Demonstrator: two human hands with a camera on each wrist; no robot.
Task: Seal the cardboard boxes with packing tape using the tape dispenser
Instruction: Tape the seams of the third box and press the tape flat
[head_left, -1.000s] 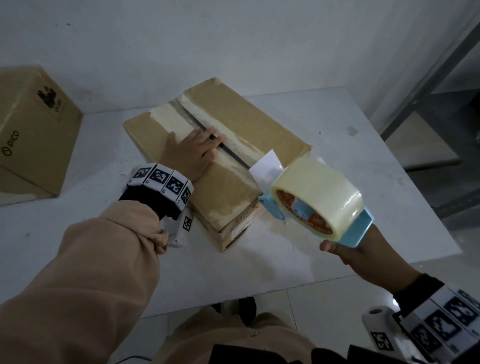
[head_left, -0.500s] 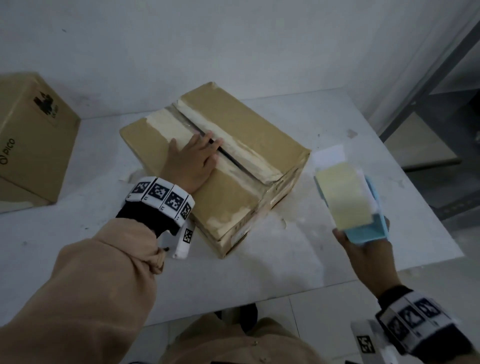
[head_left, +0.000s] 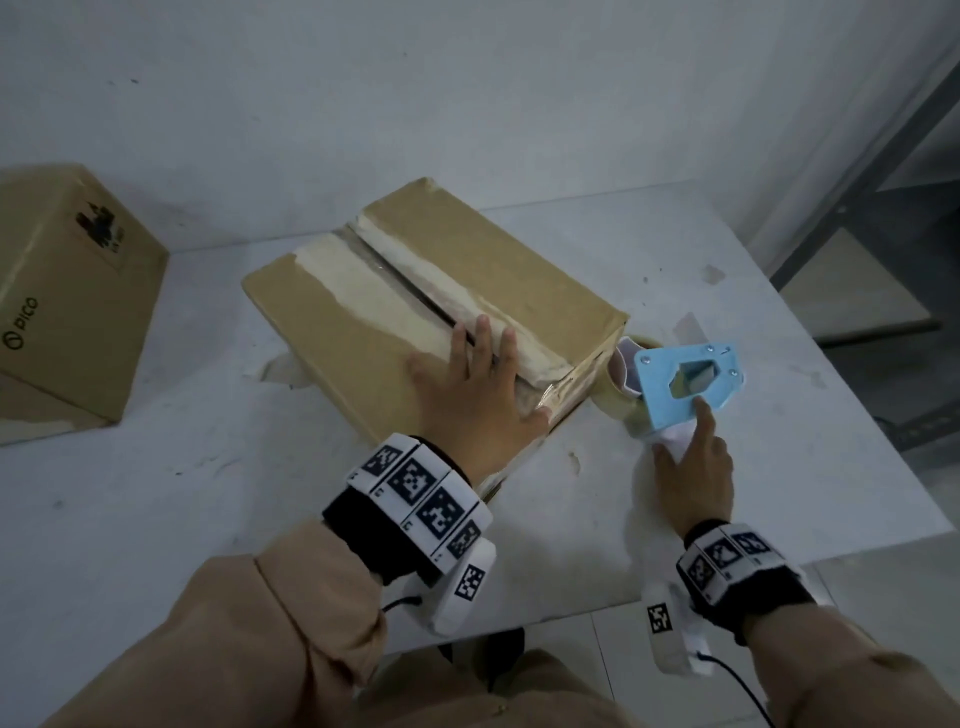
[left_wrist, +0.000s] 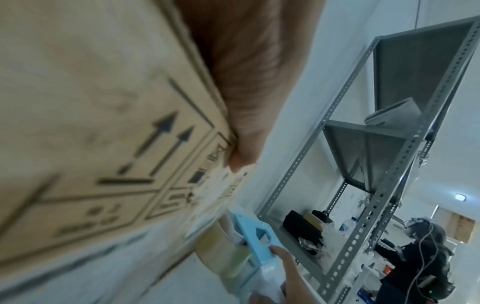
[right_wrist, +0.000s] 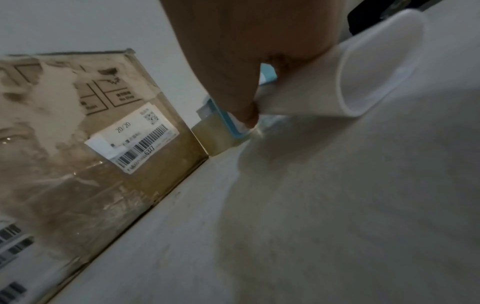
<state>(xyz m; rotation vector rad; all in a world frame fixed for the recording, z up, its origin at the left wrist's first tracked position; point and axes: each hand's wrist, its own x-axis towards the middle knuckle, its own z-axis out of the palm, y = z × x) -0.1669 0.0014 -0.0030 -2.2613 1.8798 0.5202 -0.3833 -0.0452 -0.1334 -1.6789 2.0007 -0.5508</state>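
Observation:
A cardboard box (head_left: 519, 280) lies at the middle of the white table (head_left: 208, 493), its top flaps meeting along a torn, pale seam. My left hand (head_left: 483, 364) lies flat on the seam at the near end, fingers straight, and its thumb (left_wrist: 241, 102) hangs over the top edge. My right hand (head_left: 691, 447) grips the white handle (right_wrist: 337, 82) of the light blue tape dispenser (head_left: 680, 384), index finger along its side plate. The tape roll (head_left: 618, 402) sits low on the table beside the box's near right corner. Whether the roll touches the box I cannot tell.
A second cardboard box (head_left: 67, 301) stands at the table's far left. A grey metal shelf rack (left_wrist: 389, 144) rises past the table's right edge, and another person (left_wrist: 420, 257) is beyond it. A wall runs behind the table.
My right hand brought the dispenser down from mid-air to table level at the box's near right corner and turned it. My left hand slid along the seam to the near end.

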